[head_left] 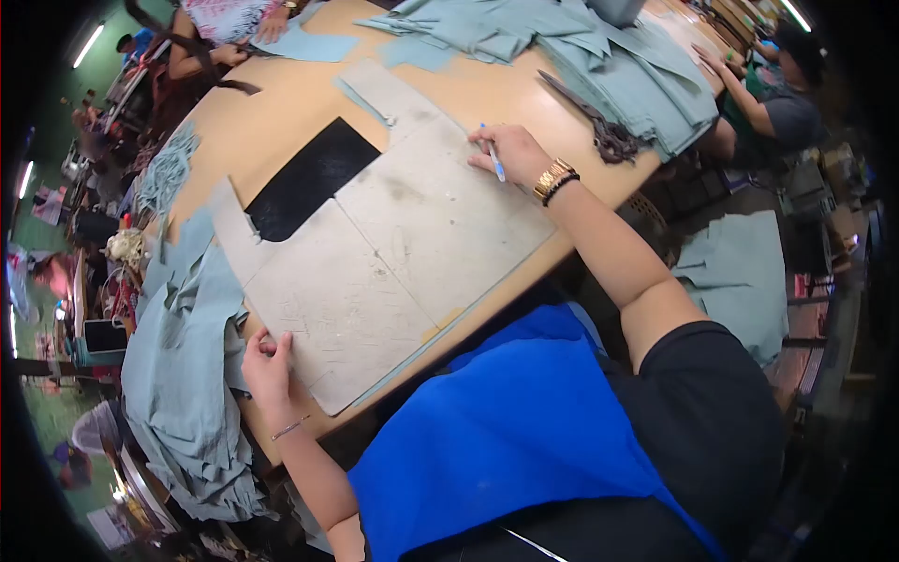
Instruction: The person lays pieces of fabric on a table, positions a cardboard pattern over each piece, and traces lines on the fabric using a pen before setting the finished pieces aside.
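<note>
A large off-white pattern board (403, 225), with a notch between two strap-like arms, lies on the table over blue-green fabric that peeks out along its edges. My right hand (513, 155) is closed round a pen (496, 165) at the board's right edge. At the lower left edge of the board, my left hand (267, 363) has its fingers curled and pinched against the rim. A black rectangular piece (309, 178) shows in the notch. Pen marks and smudges cover parts of the board, and a seam crosses it.
Large scissors (599, 122) lie on the table (487, 86) beside stacked blue-green fabric (646, 84). More fabric (187, 375) hangs over the left edge, near a heap of fabric strips (169, 173). Another person's hands (272, 26) rest on fabric at the far side; a co-worker (787, 103) sits at right.
</note>
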### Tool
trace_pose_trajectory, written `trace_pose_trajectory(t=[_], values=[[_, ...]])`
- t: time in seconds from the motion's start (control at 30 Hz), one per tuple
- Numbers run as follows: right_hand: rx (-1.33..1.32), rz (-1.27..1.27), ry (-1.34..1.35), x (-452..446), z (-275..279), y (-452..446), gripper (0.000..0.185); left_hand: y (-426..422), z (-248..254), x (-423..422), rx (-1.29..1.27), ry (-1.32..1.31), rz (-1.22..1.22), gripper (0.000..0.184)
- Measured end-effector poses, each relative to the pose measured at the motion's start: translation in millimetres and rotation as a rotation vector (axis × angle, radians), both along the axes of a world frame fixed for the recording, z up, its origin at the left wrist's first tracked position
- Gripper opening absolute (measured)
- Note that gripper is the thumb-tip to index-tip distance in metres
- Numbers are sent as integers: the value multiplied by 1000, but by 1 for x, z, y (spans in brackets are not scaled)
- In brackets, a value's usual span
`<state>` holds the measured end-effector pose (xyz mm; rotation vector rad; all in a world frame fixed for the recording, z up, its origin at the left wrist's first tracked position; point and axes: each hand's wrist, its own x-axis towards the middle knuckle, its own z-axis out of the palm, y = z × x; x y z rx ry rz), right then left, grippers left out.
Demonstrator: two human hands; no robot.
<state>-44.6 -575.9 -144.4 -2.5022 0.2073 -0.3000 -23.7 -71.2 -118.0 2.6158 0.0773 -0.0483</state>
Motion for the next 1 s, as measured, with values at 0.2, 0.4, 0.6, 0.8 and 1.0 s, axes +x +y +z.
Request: trace_pose_trajectory(t=[0.2,0.4,0.6,0.8,1.0], values=[[286,-31,-49,-6,-13,-9,32,6,-13,-1,-152,-17,27,51],[176,-31,-152,-8,-24,-16,30,23,-35,3,-359,-15,16,52],[336,2,-1,-1,-24,-23,36,12,-19,-1,-198,-6,71,57],[511,16,30,1,-24,-20,39,16,-29,-3,-315,-9,73,55],[506,-6,61,2,-23,-23,40,14,-27,-5,-234,-36,64,55]])
